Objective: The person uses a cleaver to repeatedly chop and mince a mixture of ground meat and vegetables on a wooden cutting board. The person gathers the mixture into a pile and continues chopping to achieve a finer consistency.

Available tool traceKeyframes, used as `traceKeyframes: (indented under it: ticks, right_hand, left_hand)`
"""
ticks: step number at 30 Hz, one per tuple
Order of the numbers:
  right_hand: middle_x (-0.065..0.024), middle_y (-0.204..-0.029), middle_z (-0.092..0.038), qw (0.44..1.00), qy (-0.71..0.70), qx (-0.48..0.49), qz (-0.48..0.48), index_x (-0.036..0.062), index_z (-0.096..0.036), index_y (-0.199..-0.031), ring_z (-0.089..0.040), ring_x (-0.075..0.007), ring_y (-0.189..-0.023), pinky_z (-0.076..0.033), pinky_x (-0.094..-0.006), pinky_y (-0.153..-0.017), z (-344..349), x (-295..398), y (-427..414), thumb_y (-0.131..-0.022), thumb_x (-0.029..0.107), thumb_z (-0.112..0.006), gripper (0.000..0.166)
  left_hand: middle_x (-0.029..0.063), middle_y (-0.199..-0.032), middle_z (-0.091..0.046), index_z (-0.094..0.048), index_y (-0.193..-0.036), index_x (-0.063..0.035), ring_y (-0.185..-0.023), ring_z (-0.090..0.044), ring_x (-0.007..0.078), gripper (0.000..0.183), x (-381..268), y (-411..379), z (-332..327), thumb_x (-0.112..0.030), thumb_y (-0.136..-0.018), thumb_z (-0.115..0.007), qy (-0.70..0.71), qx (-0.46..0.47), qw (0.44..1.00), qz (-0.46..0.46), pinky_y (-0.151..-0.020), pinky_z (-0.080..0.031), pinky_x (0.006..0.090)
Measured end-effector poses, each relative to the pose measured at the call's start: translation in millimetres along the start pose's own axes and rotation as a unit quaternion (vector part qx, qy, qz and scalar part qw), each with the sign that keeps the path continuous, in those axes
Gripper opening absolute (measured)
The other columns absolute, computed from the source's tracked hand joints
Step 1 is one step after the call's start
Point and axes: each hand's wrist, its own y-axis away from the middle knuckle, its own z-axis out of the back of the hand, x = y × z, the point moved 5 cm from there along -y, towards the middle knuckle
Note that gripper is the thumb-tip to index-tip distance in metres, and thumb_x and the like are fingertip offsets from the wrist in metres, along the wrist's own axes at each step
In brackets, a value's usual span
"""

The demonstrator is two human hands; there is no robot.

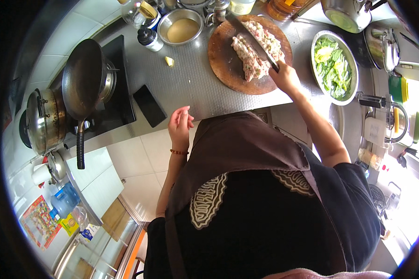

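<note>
My right hand (285, 77) grips the handle of a cleaver (253, 42), whose blade lies slantwise across a mass of minced meat (252, 66). The mince has pale and green bits in it, and the blade hides a strip of it. Beneath is a round wooden chopping board (220, 62) on a metal worktop (195, 87). At the worktop's front edge, my left hand (180, 121) hangs free with its fingers loosely curled and nothing in them. A black smartphone (149, 106) lies on the worktop to the left of that hand.
A metal bowl of cut leafy greens (333, 69) stands right of the board. Behind are a bowl of cloudy liquid (182, 30) and a black-capped jar (150, 39). A small yellowish piece (169, 61) lies on the worktop. At left, a wok (82, 80) sits on the stove, its handle (80, 146) jutting forward.
</note>
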Motion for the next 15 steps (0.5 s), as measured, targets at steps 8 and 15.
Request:
traceKeyframes:
  ticks: [8, 15]
  right_hand:
    - [-0.0217, -0.069, -0.058, 0.999, 0.022, -0.014, -0.033, 0.0002, -0.056, -0.081, -0.06, -0.0354, -0.067, -0.047, -0.0405, -0.063, -4.4, -8.2, -12.4, -0.074, 0.028, -0.057, 0.028]
    - [-0.0235, -0.071, -0.058, 0.999, 0.022, -0.019, -0.037, 0.0004, -0.055, -0.081, -0.059, -0.0367, -0.069, -0.046, -0.0428, -0.064, -11.6, -24.8, -14.6, -0.074, 0.029, -0.055, 0.029]
  left_hand:
    - [0.0017, -0.067, -0.053, -0.056, -0.096, -0.0024, -0.052, -0.044, 0.0058, 0.02, -0.3, -2.1, 2.0, -0.018, -0.087, -0.048, -0.003, -0.011, 1.0, 0.012, -0.048, -0.034, 0.0185]
    - [0.0016, -0.068, -0.052, -0.056, -0.096, -0.002, -0.052, -0.044, 0.0059, 0.02, -2.3, -0.9, -1.7, -0.017, -0.087, -0.048, -0.004, -0.005, 1.0, 0.018, -0.049, -0.035, 0.0186]
